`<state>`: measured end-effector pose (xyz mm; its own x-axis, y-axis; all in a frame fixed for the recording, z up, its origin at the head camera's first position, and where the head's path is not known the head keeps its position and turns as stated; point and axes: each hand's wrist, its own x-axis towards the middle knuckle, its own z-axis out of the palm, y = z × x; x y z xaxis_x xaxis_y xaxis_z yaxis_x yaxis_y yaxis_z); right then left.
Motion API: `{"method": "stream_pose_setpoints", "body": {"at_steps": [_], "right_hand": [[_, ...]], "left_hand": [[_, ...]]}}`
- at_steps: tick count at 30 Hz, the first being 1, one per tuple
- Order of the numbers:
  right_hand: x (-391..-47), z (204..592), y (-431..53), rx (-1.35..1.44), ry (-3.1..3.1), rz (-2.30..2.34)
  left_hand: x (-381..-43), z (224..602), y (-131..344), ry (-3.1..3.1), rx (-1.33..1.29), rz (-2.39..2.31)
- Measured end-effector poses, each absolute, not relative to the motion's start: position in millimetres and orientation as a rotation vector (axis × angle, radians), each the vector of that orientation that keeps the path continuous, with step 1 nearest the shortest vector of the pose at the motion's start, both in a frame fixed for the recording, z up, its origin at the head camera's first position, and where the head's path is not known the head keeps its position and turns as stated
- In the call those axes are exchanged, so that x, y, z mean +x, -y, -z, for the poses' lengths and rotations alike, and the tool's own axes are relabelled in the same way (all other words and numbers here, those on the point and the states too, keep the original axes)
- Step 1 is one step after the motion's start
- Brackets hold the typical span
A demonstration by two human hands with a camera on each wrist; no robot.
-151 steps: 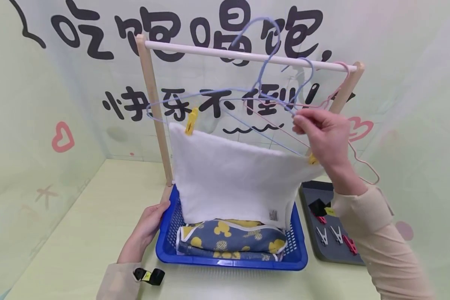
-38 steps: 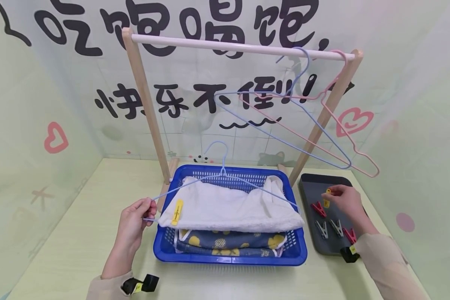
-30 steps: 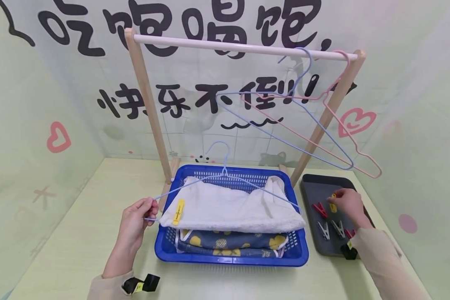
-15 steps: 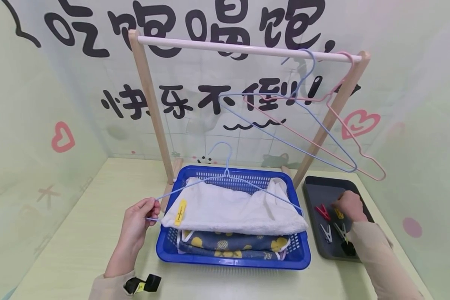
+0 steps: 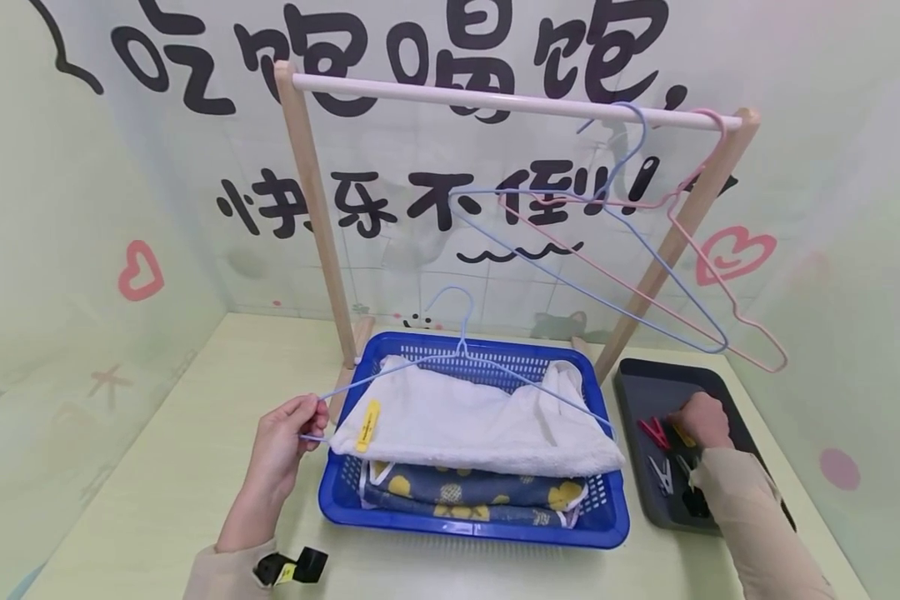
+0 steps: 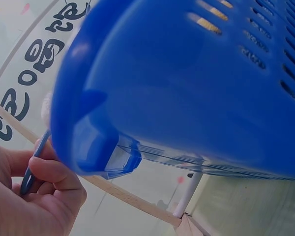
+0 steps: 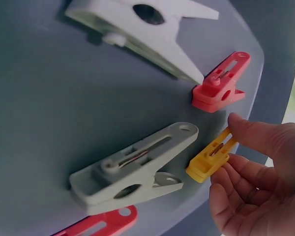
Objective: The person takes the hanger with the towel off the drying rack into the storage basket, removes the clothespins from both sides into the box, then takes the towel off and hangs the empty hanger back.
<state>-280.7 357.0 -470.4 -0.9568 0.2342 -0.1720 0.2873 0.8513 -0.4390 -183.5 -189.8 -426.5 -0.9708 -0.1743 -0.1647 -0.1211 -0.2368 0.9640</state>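
My left hand [image 5: 281,446] grips the left end of a blue wire hanger [image 5: 420,360], seen also in the left wrist view. The hanger lies over a white towel [image 5: 465,417], with a yellow clothespin [image 5: 368,427] at the towel's left end. Towel and hanger rest over a blue basket [image 5: 472,533] that also holds folded blue cloth [image 5: 457,492] with yellow figures. Over the dark grey tray [image 5: 645,383], my right hand [image 5: 703,421] pinches another yellow clothespin [image 7: 211,156] between thumb and fingers, low among red [image 7: 221,83] and grey clothespins [image 7: 132,167].
Behind the basket stands a wooden rack with a white rod [image 5: 510,102]. A blue hanger [image 5: 592,196] and a pink hanger [image 5: 742,317] hang at its right end, partly above the tray. A printed wall sheet closes off the back and sides.
The hanger and towel came down from the rod into the basket, and the towel's right clothespin came off. My left hand moved from basket rim to hanger; my right carried a yellow clothespin into the tray.
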Motion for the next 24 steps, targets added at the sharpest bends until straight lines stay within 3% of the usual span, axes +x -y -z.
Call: {"method": "stream_pose_setpoints", "body": {"at_steps": [12, 24], "right_hand": [[-271, 466, -360, 0.344, -2.956, 0.77], [-230, 393, -295, -0.052, -3.209, 0.982]], "left_hand": [[-185, 428, 188, 1.947, 0.388, 2.404], [-187, 427, 189, 1.943, 0.4, 2.407]]}}
